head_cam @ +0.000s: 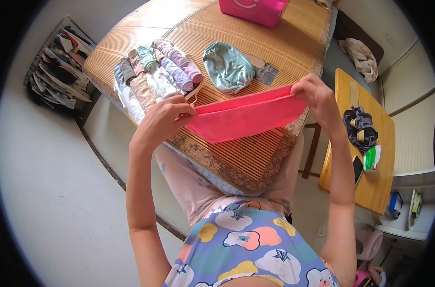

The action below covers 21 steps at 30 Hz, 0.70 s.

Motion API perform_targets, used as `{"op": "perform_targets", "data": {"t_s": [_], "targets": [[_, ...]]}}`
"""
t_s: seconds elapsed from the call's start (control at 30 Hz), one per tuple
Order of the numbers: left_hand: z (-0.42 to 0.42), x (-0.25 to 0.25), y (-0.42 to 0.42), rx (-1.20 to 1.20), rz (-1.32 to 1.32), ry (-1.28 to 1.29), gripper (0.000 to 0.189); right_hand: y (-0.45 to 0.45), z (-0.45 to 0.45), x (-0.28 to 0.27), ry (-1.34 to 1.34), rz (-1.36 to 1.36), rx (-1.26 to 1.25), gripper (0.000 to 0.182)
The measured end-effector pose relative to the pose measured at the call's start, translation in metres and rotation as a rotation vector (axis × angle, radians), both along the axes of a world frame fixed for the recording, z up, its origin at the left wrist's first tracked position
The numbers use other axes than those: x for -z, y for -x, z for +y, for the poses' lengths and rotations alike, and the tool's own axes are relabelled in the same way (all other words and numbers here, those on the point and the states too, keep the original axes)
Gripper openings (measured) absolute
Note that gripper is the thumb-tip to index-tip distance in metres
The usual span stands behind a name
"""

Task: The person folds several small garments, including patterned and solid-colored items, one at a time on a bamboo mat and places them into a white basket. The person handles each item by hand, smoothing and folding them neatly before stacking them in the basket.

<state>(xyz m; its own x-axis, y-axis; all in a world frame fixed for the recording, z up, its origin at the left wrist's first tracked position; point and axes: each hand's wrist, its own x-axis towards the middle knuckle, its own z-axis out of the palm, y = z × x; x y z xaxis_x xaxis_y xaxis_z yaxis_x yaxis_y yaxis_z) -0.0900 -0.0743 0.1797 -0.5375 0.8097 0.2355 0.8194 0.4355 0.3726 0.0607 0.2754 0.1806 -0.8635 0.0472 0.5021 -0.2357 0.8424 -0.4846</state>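
A folded strip of bright pink cloth (246, 116) is stretched between my two hands, held over the near corner of the mat-covered bed (249, 158). My left hand (167, 116) pinches its left end, close to a container of rolled clothes (167, 79). At the other end, the fingers of my right hand (314, 95) grip the upper corner. Beyond the cloth lies a bunched teal garment (228, 68) with gathered edges. The rolls in the container are white, beige, grey, green and purple, packed side by side.
A magenta basket (255, 12) stands at the far side. To the right, a wooden table (377, 179) holds a dark cloth bundle (361, 129), a phone (357, 169) and a green-and-white packet (372, 158). A loaded clothes rack (59, 68) is at the left wall.
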Motion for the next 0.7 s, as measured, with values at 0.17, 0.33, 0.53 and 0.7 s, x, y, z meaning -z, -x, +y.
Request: {"op": "perform_targets", "data": {"t_s": [0.17, 0.33, 0.53, 0.7], "targets": [[0.017, -0.022, -0.006, -0.122, 0.613, -0.289, 0.012, 0.010, 0.008, -0.020, -0.153, 0.348, 0.176, 0.014], [-0.004, -0.005, -0.056, -0.177, 0.638, -0.337, 0.026, -0.045, -0.013, -0.008, -0.209, 0.415, 0.238, 0.022], [-0.042, 0.092, -0.115, -0.201, 0.069, -0.126, 0.026, -0.103, -0.039, 0.095, 0.031, -0.108, 0.131, 0.024], [-0.058, 0.110, -0.129, -0.180, -0.356, -0.171, 0.017, -0.126, -0.044, 0.104, 0.252, -0.307, 0.081, 0.016]]}}
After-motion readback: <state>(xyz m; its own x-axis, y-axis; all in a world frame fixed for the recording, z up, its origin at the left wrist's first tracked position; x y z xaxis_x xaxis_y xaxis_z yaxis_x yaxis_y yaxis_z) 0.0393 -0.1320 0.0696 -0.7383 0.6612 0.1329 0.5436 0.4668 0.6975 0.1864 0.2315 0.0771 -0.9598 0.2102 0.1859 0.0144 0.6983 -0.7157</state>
